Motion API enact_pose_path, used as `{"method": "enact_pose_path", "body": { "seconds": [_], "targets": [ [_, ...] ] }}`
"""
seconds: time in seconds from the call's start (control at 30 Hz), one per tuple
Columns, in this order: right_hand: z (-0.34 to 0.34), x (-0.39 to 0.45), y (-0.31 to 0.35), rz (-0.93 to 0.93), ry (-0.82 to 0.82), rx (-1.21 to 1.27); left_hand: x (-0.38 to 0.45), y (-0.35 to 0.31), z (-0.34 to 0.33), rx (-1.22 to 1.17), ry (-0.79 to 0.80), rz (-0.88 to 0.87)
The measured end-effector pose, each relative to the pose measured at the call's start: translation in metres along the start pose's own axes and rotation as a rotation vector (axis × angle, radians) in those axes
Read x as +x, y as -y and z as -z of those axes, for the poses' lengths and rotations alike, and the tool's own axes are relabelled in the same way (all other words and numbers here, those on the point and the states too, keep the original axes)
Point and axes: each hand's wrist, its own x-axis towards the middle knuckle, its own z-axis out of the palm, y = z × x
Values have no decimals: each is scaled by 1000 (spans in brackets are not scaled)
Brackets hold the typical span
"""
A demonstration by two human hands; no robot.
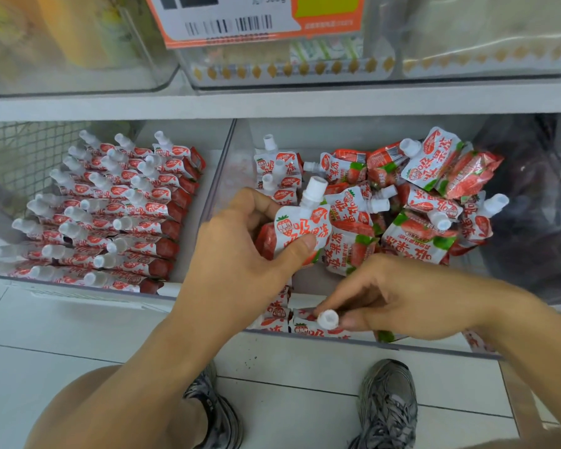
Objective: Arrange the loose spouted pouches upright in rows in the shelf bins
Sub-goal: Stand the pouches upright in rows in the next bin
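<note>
Left hand (240, 241) gripping upright pouch (302, 228), above bin (337, 340)

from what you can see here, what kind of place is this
Most likely a shop aisle. A price tag with a barcode hangs on the upper shelf, and clear bins below hold many identical pouches, one in the left hand.

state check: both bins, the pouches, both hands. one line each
left bin: filled, pouches standing in neat rows
right bin: mostly unsorted
loose pile: jumbled, spouts pointing all ways
back-left pouches: upright, short row started
held pouch: upright, spout up
left hand: gripping the held pouch
front pouch: at the bin's front edge, cap toward the camera
right hand: pinching the front pouch near its cap
</note>
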Motion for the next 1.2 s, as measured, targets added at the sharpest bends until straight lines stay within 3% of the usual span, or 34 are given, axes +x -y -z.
{"method": "enact_pose_path", "body": {
  "seconds": [0.1, 0.23, 0.3, 0.5, 0.63, 0.73, 0.83, 0.93, 1.03, 1.2],
  "targets": [
    [-9, 7, -8, -49, -110, 67, 2, 4, -1, 26, 37, -17],
    [-12, 5, -16, -235, -311, 528, 3, 5, -2, 97, 111, -68],
    [-15, 2, -14, -247, -400, 594, 3, 5, -4, 133, 143, -96],
    [-15, -6, -7, 7, -335, 280, 3, 9, -10, 360, 366, -292],
    [-15, -5, -7, 45, -449, 98, -2, 15, -1, 382, 416, -334],
    [-20, -7, -10, 3, -469, -181, -9, 20, 2, 410, 371, -359],
    [-22, -6, -19, -110, -432, -77, -14, 23, 5, 394, 276, -371],
    [-20, -1, -24, -171, -440, 35, -19, 28, -1, 380, 341, -434],
    [-20, 0, -19, -127, -504, -203, -22, 31, -8, 381, 429, -461],
    [-17, 1, 1, -134, -398, -416, -20, 30, -6, 374, 518, -430]
  ]
}}
